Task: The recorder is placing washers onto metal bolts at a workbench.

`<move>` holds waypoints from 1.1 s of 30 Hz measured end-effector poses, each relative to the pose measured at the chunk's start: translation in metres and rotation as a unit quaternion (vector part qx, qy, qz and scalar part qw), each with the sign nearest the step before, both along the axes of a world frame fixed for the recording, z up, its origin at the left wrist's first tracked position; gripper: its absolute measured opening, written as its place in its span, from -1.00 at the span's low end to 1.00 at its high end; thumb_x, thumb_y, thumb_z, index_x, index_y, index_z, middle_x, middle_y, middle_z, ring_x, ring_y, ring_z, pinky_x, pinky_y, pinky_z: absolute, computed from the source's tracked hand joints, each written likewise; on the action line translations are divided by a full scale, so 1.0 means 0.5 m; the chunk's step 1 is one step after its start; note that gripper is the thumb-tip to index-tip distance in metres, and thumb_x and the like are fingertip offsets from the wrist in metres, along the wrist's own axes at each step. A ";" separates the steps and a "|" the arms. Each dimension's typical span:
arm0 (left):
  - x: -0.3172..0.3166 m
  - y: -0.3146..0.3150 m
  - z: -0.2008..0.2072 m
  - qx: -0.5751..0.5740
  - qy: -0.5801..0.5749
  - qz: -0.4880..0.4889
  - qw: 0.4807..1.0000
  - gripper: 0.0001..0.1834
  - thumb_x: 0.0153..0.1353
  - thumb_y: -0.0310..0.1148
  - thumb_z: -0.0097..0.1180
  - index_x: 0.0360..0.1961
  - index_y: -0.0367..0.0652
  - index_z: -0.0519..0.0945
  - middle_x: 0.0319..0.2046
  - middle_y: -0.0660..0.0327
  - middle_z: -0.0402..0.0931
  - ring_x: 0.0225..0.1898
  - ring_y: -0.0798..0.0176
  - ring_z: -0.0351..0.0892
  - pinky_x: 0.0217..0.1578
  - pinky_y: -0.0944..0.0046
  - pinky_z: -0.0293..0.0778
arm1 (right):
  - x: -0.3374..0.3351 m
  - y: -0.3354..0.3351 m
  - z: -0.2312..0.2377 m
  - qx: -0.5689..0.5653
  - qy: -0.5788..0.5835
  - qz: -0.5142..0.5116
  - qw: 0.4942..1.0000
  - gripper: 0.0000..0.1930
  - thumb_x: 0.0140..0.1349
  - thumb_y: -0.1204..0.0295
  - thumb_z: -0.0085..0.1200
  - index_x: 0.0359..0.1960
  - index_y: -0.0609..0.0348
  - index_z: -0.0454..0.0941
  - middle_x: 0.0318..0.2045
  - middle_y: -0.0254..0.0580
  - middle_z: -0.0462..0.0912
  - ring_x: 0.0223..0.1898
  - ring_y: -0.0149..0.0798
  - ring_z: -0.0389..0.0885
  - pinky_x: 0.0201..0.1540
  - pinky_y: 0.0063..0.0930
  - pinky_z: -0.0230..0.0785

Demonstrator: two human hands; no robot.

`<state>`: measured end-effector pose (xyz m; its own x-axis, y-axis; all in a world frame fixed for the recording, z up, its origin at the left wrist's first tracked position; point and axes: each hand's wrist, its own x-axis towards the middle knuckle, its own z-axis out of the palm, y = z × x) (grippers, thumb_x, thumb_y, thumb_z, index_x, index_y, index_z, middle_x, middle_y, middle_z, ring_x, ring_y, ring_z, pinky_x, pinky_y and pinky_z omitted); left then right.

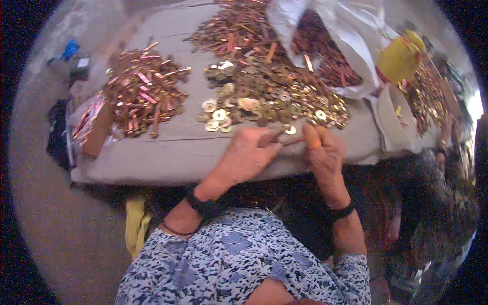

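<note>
My left hand (249, 155) and my right hand (325, 152) are close together over the table's near edge, both with fingers closed. Between them runs a thin reddish metal rod (292, 142), its right end pinched in my right hand. Blur hides its exact kind. My left fingers close around its other end, where a dark bit shows that I cannot make out. An orange cover wraps one finger of my right hand. Just beyond my hands lie loose gold-coloured washers (219, 115), with smaller brassy pieces like nuts (333, 111) to their right.
A heap of coppery bolts (147, 91) lies at the left, beside a cardboard box (96, 132). Long metal pieces (229, 30) are piled at the back, next to an opened white sack (358, 46). A white tub (394, 112) and a yellow container (400, 58) stand right.
</note>
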<state>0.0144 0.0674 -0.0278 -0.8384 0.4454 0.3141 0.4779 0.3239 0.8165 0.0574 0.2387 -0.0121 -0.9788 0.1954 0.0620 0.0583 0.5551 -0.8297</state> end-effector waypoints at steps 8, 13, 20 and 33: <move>-0.004 -0.024 0.044 0.021 -0.278 -0.027 0.960 -0.78 0.04 -0.34 0.05 -0.59 -0.30 0.47 -0.76 0.29 0.36 -0.72 0.46 0.31 -0.70 0.36 0.24 | 0.007 -0.004 -0.033 -0.027 0.145 0.082 0.986 -0.84 0.02 0.58 0.01 -0.31 0.23 0.46 -0.37 -0.32 0.48 -0.27 -0.44 0.42 -0.18 -0.60 0.27; -0.005 -0.024 0.028 0.072 -0.297 -0.063 0.950 -0.82 0.02 -0.37 0.06 -0.59 -0.28 0.48 -0.77 0.33 0.37 -0.72 0.49 0.31 -0.70 0.39 0.24 | 0.023 -0.042 -0.002 -0.194 0.161 0.016 0.968 -0.84 0.01 0.55 0.06 -0.32 0.27 0.47 -0.39 -0.32 0.49 -0.28 -0.45 0.41 -0.19 -0.63 0.24; -0.003 -0.026 0.021 0.036 -0.210 -0.069 0.975 -0.78 0.00 -0.33 0.08 -0.35 -0.23 0.56 -0.69 0.32 0.41 -0.71 0.49 0.30 -0.70 0.41 0.23 | 0.017 0.002 -0.017 -0.176 0.071 -0.025 0.982 -0.75 0.17 0.33 -0.03 -0.66 0.08 0.38 -0.69 -0.56 0.30 -0.65 -0.62 0.18 -0.63 -0.69 -0.03; -0.178 -0.337 0.195 0.060 -0.010 0.329 0.942 -0.81 0.08 -0.27 0.06 -0.30 -0.06 0.41 -0.65 0.41 0.30 -0.76 0.56 0.16 -0.81 0.52 0.03 | -0.044 0.030 -0.026 0.094 0.210 -0.053 0.972 -0.69 0.07 0.33 0.05 -0.15 0.18 0.49 -0.29 -0.02 0.58 -0.34 -0.12 0.57 -0.24 -0.43 0.39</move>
